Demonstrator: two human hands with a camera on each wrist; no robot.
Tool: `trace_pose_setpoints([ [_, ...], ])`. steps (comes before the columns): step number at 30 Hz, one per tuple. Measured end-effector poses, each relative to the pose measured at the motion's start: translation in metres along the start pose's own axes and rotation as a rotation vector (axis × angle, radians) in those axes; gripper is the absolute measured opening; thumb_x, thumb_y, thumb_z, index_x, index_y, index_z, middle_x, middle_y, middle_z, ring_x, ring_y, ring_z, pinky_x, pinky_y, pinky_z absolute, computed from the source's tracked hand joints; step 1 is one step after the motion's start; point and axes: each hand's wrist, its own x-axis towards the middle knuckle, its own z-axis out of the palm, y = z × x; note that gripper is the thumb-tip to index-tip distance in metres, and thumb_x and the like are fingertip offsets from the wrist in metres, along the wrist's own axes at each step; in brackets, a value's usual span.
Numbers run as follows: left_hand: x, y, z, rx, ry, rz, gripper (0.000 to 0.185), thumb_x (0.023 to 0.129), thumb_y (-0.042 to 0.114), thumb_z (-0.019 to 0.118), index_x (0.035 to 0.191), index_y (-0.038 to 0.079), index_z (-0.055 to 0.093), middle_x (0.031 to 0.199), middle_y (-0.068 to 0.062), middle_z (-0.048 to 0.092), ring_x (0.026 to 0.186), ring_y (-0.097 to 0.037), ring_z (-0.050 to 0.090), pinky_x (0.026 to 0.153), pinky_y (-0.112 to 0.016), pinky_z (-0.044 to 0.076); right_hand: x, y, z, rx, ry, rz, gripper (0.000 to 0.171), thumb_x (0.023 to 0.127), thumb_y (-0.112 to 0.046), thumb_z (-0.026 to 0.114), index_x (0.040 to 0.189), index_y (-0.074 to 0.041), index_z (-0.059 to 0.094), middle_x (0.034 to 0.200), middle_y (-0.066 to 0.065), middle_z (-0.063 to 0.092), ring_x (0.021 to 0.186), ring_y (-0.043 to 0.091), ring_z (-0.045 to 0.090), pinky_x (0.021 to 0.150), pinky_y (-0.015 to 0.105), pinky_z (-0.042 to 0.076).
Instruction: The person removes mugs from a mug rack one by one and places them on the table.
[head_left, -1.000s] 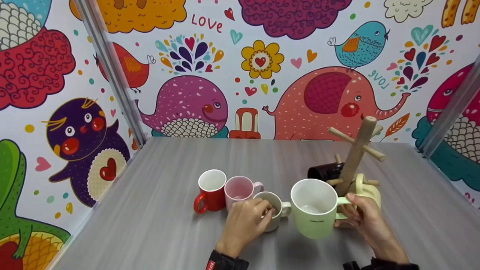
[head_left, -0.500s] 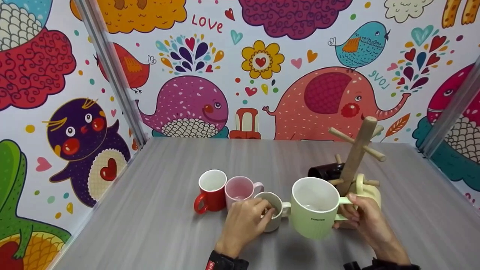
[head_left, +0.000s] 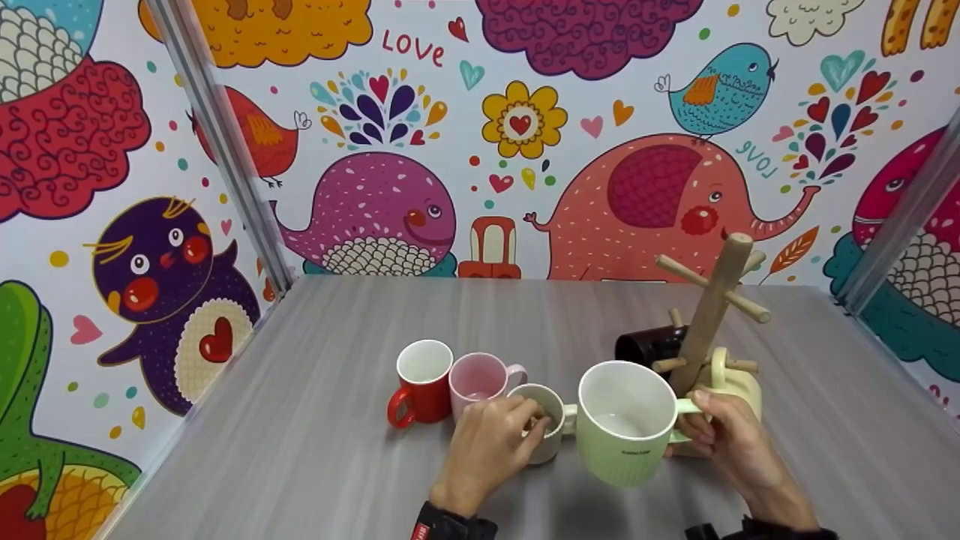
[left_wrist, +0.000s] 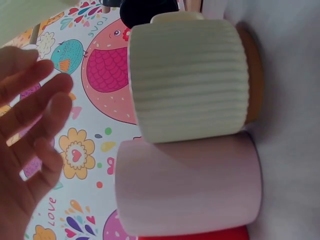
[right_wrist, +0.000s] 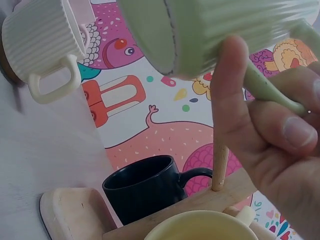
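My right hand (head_left: 739, 442) grips the handle of a pale green ribbed mug (head_left: 626, 427), held above the table with its mouth up. In the right wrist view its fingers curl round that green handle (right_wrist: 272, 90). My left hand (head_left: 491, 446) hovers over a cream ribbed mug (head_left: 544, 442). The left wrist view shows this hand (left_wrist: 30, 120) with relaxed fingers, apart from the cream mug (left_wrist: 190, 80) and holding nothing. Left of the cream mug stand a pink mug (head_left: 476, 375) and a red mug (head_left: 431, 386), all upright.
A wooden mug tree (head_left: 705, 322) with bare upper pegs stands at the right. On its lower pegs hang a black mug (head_left: 649, 343) and a pale yellow mug (head_left: 742, 386). Patterned panels wall the grey table (head_left: 300, 420) at the back and sides.
The green mug has shifted slightly left and toward the person in my right hand, tilting a little. My left hand and the other mugs stay put.
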Motion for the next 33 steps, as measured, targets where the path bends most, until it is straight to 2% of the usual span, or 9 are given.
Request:
trace_pose_setpoints([
  [9, 0.000, 0.001, -0.001, 0.005, -0.008, -0.001, 0.011, 0.079, 0.025, 0.068, 0.074, 0.016, 0.063, 0.067, 0.009, 0.057, 0.056, -0.010, 0.054, 0.051, -0.025, 0.040, 0.001, 0.000, 0.001, 0.016, -0.003, -0.017, 0.035, 0.094, 0.005, 0.005, 0.065, 0.001, 0.025, 0.060, 0.013, 0.023, 0.049, 0.026, 0.017, 0.060, 0.032, 0.048],
  [12, 0.001, 0.001, -0.002, -0.021, -0.007, -0.009, 0.010, 0.079, 0.024, 0.068, 0.075, 0.016, 0.063, 0.067, 0.008, 0.058, 0.056, -0.008, 0.054, 0.051, -0.024, 0.040, 0.000, 0.000, 0.002, 0.022, 0.004, -0.018, 0.035, 0.094, 0.004, 0.006, 0.065, 0.001, 0.025, 0.060, 0.013, 0.022, 0.050, 0.025, 0.017, 0.057, 0.028, 0.045],
  [14, 0.002, 0.002, -0.002, -0.065, -0.004, -0.021, 0.009, 0.079, 0.022, 0.068, 0.075, 0.017, 0.063, 0.067, 0.009, 0.058, 0.057, -0.006, 0.053, 0.052, -0.021, 0.039, 0.000, 0.000, 0.002, 0.026, 0.009, -0.013, 0.035, 0.094, 0.004, 0.006, 0.065, 0.000, 0.025, 0.060, 0.012, 0.022, 0.050, 0.025, 0.016, 0.057, 0.028, 0.043],
  [17, 0.003, 0.003, -0.003, -0.180, 0.008, -0.047, 0.007, 0.079, 0.020, 0.069, 0.076, 0.016, 0.063, 0.068, 0.010, 0.059, 0.057, -0.003, 0.051, 0.054, -0.014, 0.037, 0.000, 0.001, 0.003, 0.030, 0.031, -0.011, 0.034, 0.094, 0.004, 0.007, 0.065, 0.000, 0.025, 0.060, 0.011, 0.021, 0.051, 0.023, 0.016, 0.045, 0.026, 0.027],
  [21, 0.005, 0.005, -0.003, -0.320, 0.034, -0.068, 0.004, 0.079, 0.016, 0.069, 0.078, 0.016, 0.064, 0.070, 0.011, 0.060, 0.058, -0.001, 0.051, 0.056, -0.008, 0.035, 0.000, 0.002, 0.003, 0.028, 0.043, -0.027, 0.034, 0.093, 0.006, 0.007, 0.066, -0.001, 0.026, 0.060, 0.010, 0.021, 0.051, 0.022, 0.017, 0.043, 0.033, 0.011],
  [27, 0.007, 0.007, -0.006, -0.421, 0.057, -0.048, 0.005, 0.078, 0.012, 0.069, 0.082, 0.014, 0.065, 0.073, 0.010, 0.061, 0.061, 0.001, 0.051, 0.057, -0.007, 0.038, 0.000, 0.003, 0.003, 0.029, 0.039, -0.035, 0.034, 0.093, 0.007, 0.007, 0.066, -0.001, 0.026, 0.061, 0.009, 0.020, 0.051, 0.022, 0.017, 0.043, 0.033, 0.010],
  [33, 0.012, 0.010, -0.012, -0.512, 0.036, 0.008, 0.016, 0.078, 0.015, 0.070, 0.093, 0.013, 0.063, 0.083, 0.008, 0.062, 0.071, 0.004, 0.053, 0.063, -0.009, 0.041, 0.001, 0.003, 0.004, 0.020, 0.053, -0.023, 0.033, 0.093, 0.006, 0.008, 0.066, -0.001, 0.026, 0.059, 0.010, 0.020, 0.050, 0.023, 0.016, 0.042, 0.034, 0.009],
])
